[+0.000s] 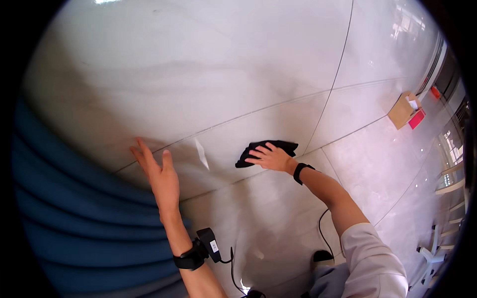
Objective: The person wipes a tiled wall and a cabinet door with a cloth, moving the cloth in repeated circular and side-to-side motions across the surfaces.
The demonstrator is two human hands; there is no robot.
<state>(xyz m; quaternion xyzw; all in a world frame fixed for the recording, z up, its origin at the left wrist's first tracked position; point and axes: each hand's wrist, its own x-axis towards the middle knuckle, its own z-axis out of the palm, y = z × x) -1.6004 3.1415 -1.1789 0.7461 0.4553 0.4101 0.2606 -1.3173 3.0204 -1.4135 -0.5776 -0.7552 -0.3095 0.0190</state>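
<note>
My right hand (271,157) presses a black cloth (287,146) against the low, pale tiled surface, fingers spread over it. A dark band circles that wrist. To the left, my left hand (163,184) holds nothing, with its thumb and fingers apart, near the pale tiled wall (223,74); whether its fingertips touch the wall I cannot tell. Strapped to the left forearm is a small black device (208,244) with a cable. Between my two hands a narrow white patch (202,153) shows on the tile; whether it is paper or a reflection is unclear.
Blue pleated curtain fabric (93,223) hangs close along my left side. A cardboard box (402,111) with a red item beside it stands at the far right. A black cable (323,231) runs by my right arm. White chair legs (432,257) are at the lower right.
</note>
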